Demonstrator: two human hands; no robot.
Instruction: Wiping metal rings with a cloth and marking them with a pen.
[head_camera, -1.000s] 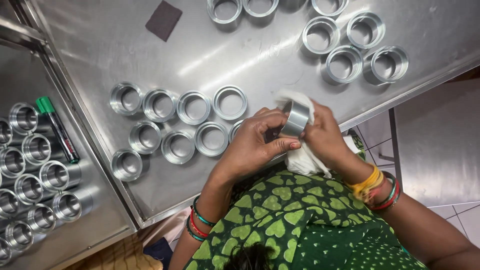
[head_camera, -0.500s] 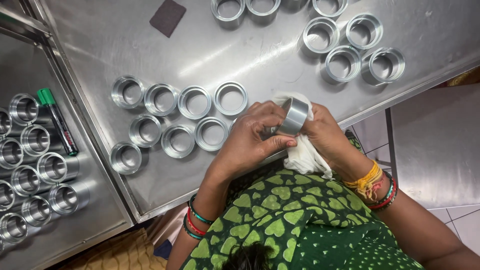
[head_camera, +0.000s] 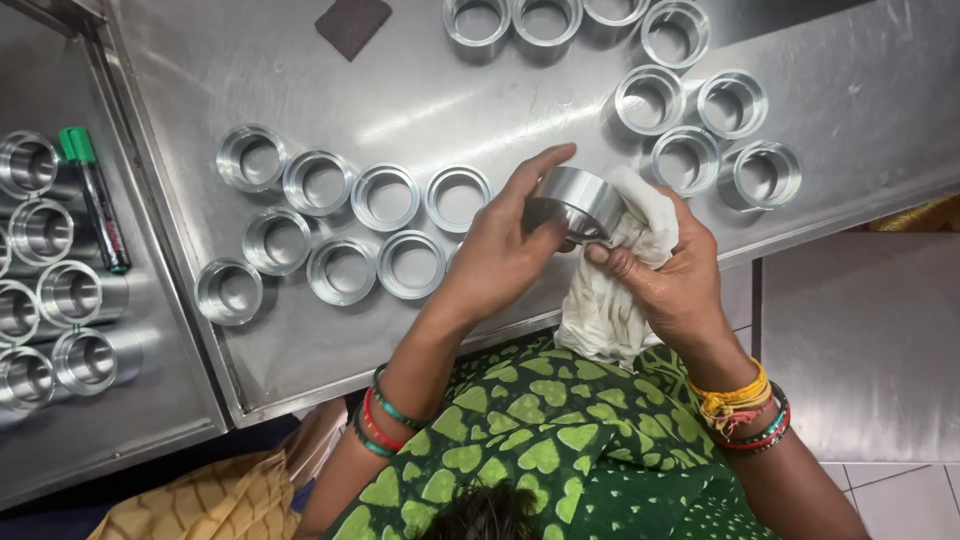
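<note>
My left hand (head_camera: 500, 245) grips a shiny metal ring (head_camera: 578, 200) by its rim, fingers curled over its top, above the near edge of the steel table (head_camera: 300, 350). My right hand (head_camera: 665, 280) holds a white cloth (head_camera: 610, 300) pressed against the ring's right side, with the cloth hanging down toward my green patterned clothing. Both wrists wear coloured bangles.
Several metal rings (head_camera: 385, 200) lie in two rows left of my hands, and another cluster (head_camera: 690, 130) sits at the far right. A dark abrasive pad (head_camera: 352, 22) lies at the top. A side tray (head_camera: 60, 300) holds metal cylinders and a green-capped marker (head_camera: 95, 195).
The ring has tilted and turned slightly in my hands, with my left fingers shifting over its top. The cloth stays against it.
</note>
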